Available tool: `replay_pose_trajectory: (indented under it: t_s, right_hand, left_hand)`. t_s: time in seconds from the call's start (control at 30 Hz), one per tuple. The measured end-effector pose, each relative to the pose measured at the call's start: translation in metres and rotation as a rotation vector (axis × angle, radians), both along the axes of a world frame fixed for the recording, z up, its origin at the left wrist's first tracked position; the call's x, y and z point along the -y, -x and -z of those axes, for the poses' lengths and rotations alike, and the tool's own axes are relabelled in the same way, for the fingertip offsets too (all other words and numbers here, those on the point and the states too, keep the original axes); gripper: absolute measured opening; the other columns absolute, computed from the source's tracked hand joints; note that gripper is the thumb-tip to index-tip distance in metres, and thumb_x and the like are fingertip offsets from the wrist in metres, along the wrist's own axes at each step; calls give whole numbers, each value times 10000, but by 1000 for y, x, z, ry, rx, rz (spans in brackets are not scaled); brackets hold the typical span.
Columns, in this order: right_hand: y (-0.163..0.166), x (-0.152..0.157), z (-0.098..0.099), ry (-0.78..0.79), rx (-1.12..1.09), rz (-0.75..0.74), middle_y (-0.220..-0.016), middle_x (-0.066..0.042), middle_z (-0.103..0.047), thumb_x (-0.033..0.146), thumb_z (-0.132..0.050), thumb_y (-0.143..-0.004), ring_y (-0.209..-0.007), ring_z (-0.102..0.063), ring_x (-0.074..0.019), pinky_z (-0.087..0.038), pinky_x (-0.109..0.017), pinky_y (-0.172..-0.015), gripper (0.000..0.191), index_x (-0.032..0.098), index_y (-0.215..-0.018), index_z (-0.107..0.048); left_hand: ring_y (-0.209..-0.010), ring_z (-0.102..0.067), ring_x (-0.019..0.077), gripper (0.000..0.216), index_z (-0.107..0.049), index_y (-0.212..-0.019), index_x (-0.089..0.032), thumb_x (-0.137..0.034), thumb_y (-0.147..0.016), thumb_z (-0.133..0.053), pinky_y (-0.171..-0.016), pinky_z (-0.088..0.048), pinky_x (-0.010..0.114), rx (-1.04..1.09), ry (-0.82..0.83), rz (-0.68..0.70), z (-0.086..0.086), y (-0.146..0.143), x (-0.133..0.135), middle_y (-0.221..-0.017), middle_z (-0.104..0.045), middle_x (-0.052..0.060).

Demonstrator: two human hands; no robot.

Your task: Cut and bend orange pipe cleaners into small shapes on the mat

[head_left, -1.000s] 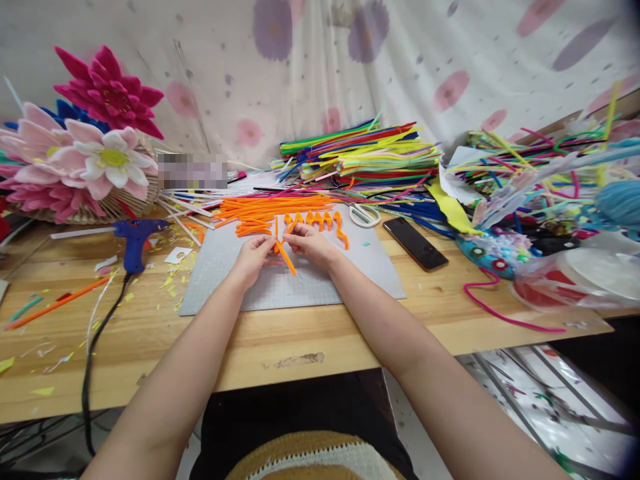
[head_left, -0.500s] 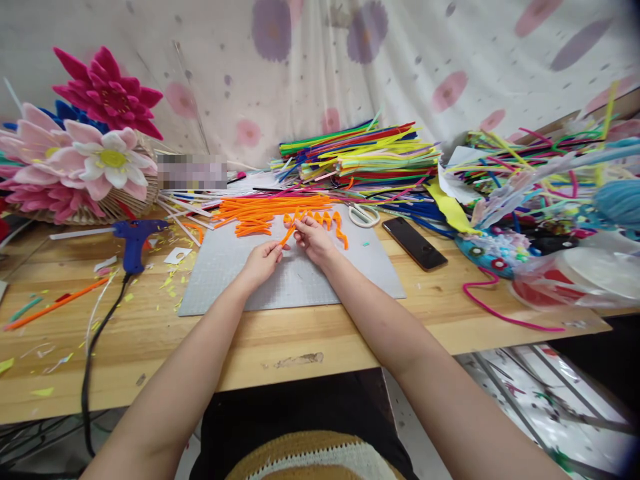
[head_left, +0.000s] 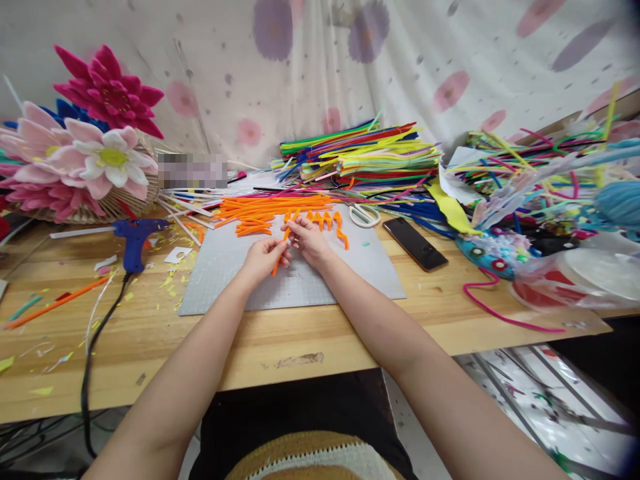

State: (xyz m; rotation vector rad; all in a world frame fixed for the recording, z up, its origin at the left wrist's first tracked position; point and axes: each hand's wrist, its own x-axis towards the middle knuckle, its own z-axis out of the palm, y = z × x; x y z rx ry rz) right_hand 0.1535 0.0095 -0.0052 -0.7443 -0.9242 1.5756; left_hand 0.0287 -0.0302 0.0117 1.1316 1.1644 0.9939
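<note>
Both hands meet over a grey cutting mat (head_left: pixel 215 280), closed on one orange pipe cleaner (head_left: pixel 275 267). My left hand (head_left: pixel 265 257) pinches its lower part, and a short end sticks out below the fingers. My right hand (head_left: pixel 307 239) grips higher up, with fingers hiding part of it. Just beyond my right hand lie several bent orange pipe cleaner pieces (head_left: pixel 327 220) in a row. Cut straight orange pieces (head_left: pixel 253 227) rest behind the left hand, in front of a bundle of longer orange pipe cleaners (head_left: pixel 275 205).
White-handled scissors (head_left: pixel 364 215) and a black phone (head_left: pixel 415 243) lie to the right. At left are a blue glue gun (head_left: pixel 134 240) with its cord and a bunch of fuzzy flowers (head_left: pixel 95 157). Coloured pipe cleaners (head_left: pixel 360 157) are piled at the back.
The left hand has shifted slightly along the orange pipe cleaner, whose lower end now shows below the fingers. My right hand has moved a little left, uncovering more of the bent row.
</note>
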Motion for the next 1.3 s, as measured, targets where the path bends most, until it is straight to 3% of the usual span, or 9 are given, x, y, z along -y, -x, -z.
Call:
replay_pose_trajectory:
  t_s: [0.2, 0.37, 0.67, 1.03, 1.3]
  right_hand:
    - [3, 4, 2, 16, 131, -125, -561, 68, -522, 363, -720, -577, -437, -413, -31, -263, -155, -393, 301, 179, -716, -528]
    - [8, 1, 6, 72, 15, 54, -472, 80, -456, 254, -722, -580, -406, -365, -23, -250, -162, -397, 264, 161, -593, -475]
    - [17, -1, 2, 161, -43, 187, -453, 81, -466, 132, -644, -631, -362, -317, -24, -244, -179, -389, 244, 170, -559, -414]
    - [15, 2, 2, -14, 148, 102, -587, 66, -482, 382, -669, -592, -491, -409, -45, -306, -181, -450, 281, 180, -655, -484]
    - [13, 5, 0, -123, 282, 58, -606, 63, -441, 376, -662, -599, -522, -375, -48, -277, -185, -459, 278, 180, -653, -472]
  left_hand:
    - [-438, -547, 76, 142, -599, -698, -106, -237, -750, -622, -431, -469, 188, 89, 40, -2, 1, 1, -1, -587, -619, 19]
    - [-464, -581, 88, 93, -612, -741, -83, -166, -773, -586, -457, -483, 185, 135, 135, -23, 0, 2, -1, -591, -635, 41]
    - [-468, -598, 103, 98, -610, -730, -84, -129, -792, -548, -492, -501, 202, 140, 152, -32, -1, -2, -1, -562, -634, 43]
    - [-503, -596, 109, 53, -605, -744, -107, -159, -749, -595, -477, -509, 231, 229, 117, -106, 0, 0, -5, -623, -640, 38]
    - [-386, -502, 69, 92, -586, -659, -95, -85, -735, -534, -423, -450, 190, 263, 141, -145, -2, 8, -5, -499, -573, 7]
